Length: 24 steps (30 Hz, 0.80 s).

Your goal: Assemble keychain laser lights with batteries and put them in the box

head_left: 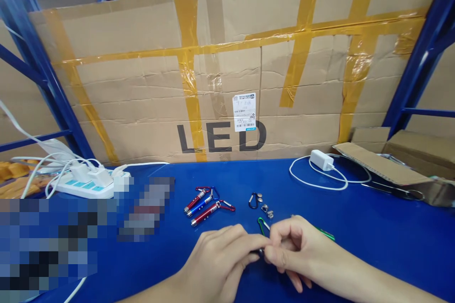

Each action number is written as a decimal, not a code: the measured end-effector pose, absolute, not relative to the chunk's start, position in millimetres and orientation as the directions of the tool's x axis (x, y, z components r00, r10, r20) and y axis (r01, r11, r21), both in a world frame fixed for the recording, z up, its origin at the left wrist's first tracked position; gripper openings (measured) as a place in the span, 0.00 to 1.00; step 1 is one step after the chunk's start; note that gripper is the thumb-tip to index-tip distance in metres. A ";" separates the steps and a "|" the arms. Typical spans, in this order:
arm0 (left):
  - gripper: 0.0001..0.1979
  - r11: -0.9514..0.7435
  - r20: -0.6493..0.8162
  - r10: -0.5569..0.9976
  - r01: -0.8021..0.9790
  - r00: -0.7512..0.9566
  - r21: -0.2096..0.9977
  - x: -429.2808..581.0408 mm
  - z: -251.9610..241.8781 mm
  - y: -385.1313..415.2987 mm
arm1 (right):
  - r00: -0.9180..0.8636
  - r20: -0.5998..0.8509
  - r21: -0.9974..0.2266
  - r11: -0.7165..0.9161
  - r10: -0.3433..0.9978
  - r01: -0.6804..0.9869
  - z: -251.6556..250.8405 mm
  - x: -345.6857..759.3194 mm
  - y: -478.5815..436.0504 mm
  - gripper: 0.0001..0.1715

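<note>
My left hand (227, 258) is closed round a small dark object (258, 252) near the front of the blue table, its fingers hiding most of it. The fingertips of my right hand (293, 251) pinch the right end of that object, touching my left fingers. Just beyond them lies a green carabiner (262, 225). A black carabiner (253, 200) rests farther back, beside several small silver metal pieces (265, 208). To the left are a blue mini flashlight (199, 205) and two red ones (205, 214), with carabiners attached. A green item (326, 234) shows partly behind my right wrist.
A white power strip (92, 187) with cables sits at the left. A white charger (322, 160) with a looped cable lies at the back right, near an open cardboard box (384, 163). A large cardboard sheet (142, 104) stands behind the blue table (220, 175).
</note>
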<state>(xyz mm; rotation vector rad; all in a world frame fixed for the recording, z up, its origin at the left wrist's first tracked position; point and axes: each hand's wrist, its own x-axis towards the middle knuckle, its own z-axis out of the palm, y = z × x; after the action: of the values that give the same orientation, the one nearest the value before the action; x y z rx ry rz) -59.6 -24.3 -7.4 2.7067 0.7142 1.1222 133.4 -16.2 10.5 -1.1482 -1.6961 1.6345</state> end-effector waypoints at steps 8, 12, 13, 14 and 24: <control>0.12 -0.860 0.615 0.508 0.403 0.603 0.314 -60.4 -12.1 -23.4 | -0.540 -0.165 -0.976 -0.056 0.825 0.212 8.8 133.6 -15.1 0.26; 0.11 -0.860 0.621 0.503 0.416 0.601 0.294 -60.0 -12.3 -24.2 | -0.546 -0.153 -0.977 -0.042 0.824 0.210 6.9 134.3 -14.7 0.26; 0.11 -0.860 0.622 0.503 0.420 0.600 0.290 -59.9 -12.4 -24.4 | -0.545 -0.151 -0.977 -0.040 0.824 0.210 6.8 134.2 -14.7 0.26; 0.11 -0.859 0.621 0.503 0.425 0.601 0.284 -59.8 -12.5 -24.4 | -0.543 -0.149 -0.977 -0.039 0.827 0.210 7.0 134.0 -14.8 0.26; 0.10 -0.844 0.596 0.527 0.456 0.606 0.283 -58.8 -11.1 -25.2 | -0.531 -0.141 -0.978 -0.033 0.836 0.208 9.3 132.6 -16.6 0.25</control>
<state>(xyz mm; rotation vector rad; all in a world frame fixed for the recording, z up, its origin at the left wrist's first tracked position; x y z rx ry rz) -58.8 -25.2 -11.1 2.7227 0.8359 1.0610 132.6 -16.6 9.3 -1.0969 -1.7375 1.6032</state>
